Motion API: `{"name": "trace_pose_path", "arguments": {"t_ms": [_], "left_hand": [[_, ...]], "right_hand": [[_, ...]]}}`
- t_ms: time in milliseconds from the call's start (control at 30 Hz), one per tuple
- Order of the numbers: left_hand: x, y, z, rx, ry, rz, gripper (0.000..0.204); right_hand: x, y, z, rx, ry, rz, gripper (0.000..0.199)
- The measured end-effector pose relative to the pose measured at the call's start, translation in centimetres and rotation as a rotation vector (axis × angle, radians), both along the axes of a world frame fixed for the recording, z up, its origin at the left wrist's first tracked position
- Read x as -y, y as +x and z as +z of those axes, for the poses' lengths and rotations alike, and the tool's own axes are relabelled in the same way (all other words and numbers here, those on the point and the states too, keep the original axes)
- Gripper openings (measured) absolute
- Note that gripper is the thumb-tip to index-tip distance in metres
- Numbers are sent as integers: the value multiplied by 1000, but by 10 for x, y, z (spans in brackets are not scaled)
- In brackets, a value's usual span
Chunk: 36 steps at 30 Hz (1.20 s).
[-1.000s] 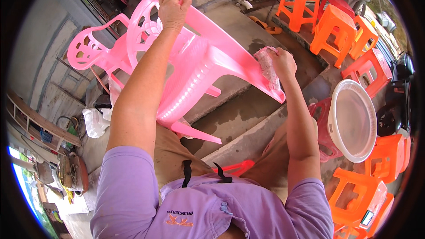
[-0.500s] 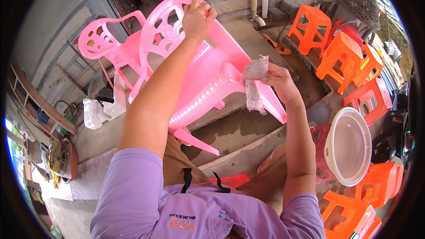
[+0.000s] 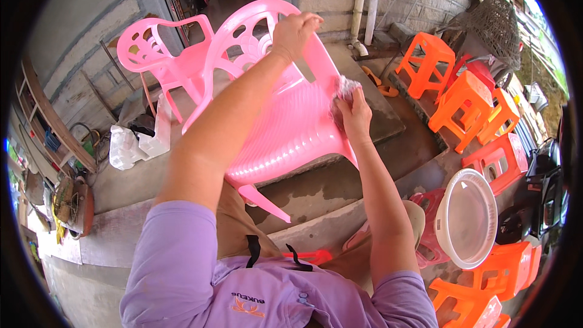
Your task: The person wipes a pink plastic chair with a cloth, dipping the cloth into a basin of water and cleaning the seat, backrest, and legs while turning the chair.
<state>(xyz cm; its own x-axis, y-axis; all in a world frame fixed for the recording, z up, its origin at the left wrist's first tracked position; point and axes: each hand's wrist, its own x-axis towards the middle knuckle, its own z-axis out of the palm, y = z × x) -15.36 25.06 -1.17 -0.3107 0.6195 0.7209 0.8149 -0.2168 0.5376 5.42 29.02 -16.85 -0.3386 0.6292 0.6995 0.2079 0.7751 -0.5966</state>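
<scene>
A pink plastic armchair [image 3: 285, 121] is tilted in front of me, its slatted seat toward me and its openwork backrest at the far side. At the top right of that backrest, my left hand [image 3: 296, 35] is closed around the chair's rim. My right hand [image 3: 357, 112] presses a crumpled whitish cloth [image 3: 347, 88] against the right side of the chair, by the seat edge and armrest. Part of the cloth is hidden behind the fingers. One front leg [image 3: 264, 201] of the chair points down toward my knees.
Another pink armchair [image 3: 176, 61] stands behind to the left, near a doorway. On the right, a white basin [image 3: 467, 218] of water rests on a pink stool [image 3: 430, 225]. Several orange stools [image 3: 461, 106] line the right side. White foam pieces [image 3: 130, 146] lie at left.
My right hand has moved left and in against the chair's side, bunching the cloth that hung loose before. The chair and my left hand have shifted slightly right in view.
</scene>
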Motion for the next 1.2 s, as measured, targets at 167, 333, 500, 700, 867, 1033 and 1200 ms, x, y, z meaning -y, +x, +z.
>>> {"name": "trace_pose_path", "arguments": {"t_ms": [167, 333, 500, 700, 867, 1033, 1200], "left_hand": [[-15, -23, -11, -405, -35, 159, 31], [-23, -19, -25, 31, -13, -206, 38], [-28, 3, -15, 637, -192, -479, 57], [-24, -2, -24, 323, -73, -413, 60], [-35, -4, -27, 239, -52, -390, 52], [-39, 14, -26, 45, -72, -311, 39], [-46, 15, -31, 28, -126, -214, 30]], "right_hand": [[1, 12, -15, 190, -70, -80, 36], [7, -47, 59, 192, 10, -79, 39], [-5, -78, 96, 172, 170, -194, 41], [3, -24, 28, 305, 58, -202, 43], [-6, 25, -29, 304, 85, -130, 50], [-10, -22, 49, 171, 154, -86, 56], [-7, -27, 54, 212, 114, -189, 53]]}}
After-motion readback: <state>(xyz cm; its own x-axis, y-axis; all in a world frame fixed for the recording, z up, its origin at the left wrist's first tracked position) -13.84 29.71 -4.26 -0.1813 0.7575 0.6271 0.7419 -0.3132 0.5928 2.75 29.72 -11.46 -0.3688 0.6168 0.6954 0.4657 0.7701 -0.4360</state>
